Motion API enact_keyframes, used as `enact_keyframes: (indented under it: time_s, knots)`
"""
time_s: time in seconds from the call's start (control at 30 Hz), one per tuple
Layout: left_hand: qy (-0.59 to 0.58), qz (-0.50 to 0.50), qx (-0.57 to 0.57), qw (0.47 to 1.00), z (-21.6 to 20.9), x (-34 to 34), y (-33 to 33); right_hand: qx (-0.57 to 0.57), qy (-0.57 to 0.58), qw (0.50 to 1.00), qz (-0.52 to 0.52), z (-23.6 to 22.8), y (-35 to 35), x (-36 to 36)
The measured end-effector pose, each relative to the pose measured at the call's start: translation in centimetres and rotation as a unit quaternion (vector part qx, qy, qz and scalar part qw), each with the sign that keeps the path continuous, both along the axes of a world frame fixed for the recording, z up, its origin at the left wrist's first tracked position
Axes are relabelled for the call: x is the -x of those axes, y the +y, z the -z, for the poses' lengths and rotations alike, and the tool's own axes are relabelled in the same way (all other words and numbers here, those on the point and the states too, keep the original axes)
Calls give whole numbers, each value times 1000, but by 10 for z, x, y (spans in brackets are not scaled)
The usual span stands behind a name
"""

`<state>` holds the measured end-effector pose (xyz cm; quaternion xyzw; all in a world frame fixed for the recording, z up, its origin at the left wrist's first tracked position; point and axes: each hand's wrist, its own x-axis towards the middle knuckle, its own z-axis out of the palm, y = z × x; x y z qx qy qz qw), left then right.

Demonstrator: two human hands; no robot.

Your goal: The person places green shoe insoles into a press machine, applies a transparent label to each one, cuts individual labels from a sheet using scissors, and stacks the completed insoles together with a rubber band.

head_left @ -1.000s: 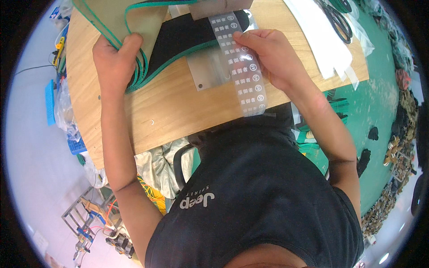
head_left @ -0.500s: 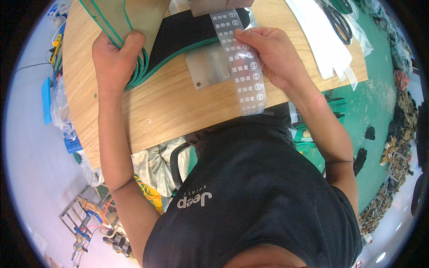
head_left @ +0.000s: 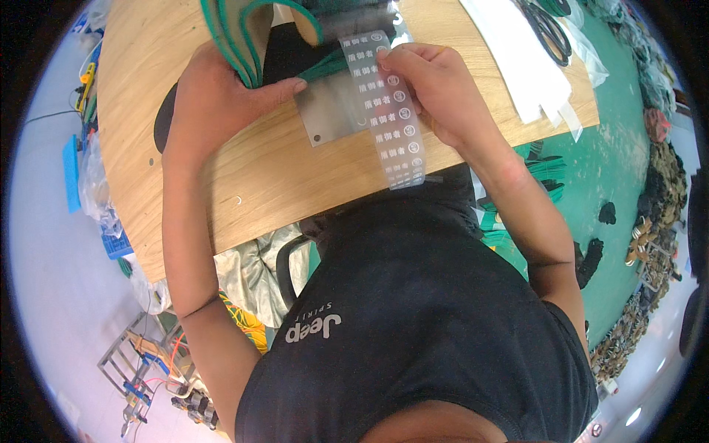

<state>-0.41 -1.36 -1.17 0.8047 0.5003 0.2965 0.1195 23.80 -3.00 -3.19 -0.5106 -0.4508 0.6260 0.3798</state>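
Note:
My left hand is closed around a stack of shoe insoles with green edges and tan faces; its thumb stretches rightward. One insole curls over at the top. A black insole lies beyond the thumb, partly over a metal plate. Between thumb and fingertips, my right hand pinches the right edge of a clear film strip with repeated white print. The strip runs across the plate and down past the table's near edge. A block at the strip's far end is smeared by motion.
The wooden table ends close to my body. White sheets and black cord loops lie at its right. A metal frame stands on the floor at lower left. Piled items line the green floor at right.
My left hand's thumb has swung right, and the insoles have shifted right and curled over at the top. The block beyond has blurred. My right hand still pinches the film strip.

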Motion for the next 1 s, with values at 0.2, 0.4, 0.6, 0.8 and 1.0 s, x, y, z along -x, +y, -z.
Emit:
enact_keyframes:
  time_s: [0.2,0.4,0.6,0.8,1.0]
  knots:
    - [41,-2,-14,999,1,3,0,9,-8,1000,-21,-5,-4,-5]
    - [26,-10,3,1000,5,5,-2,-14,95,992,78,-1,-4,-27]
    - [-71,-75,13,995,-3,7,-5,45,141,987,59,-7,6,-15]
    - [-285,-206,45,935,-3,22,-1,62,-14,996,-56,-6,15,-10]
    - [-265,-180,41,946,-4,25,-2,37,-78,991,-101,-14,15,-2]
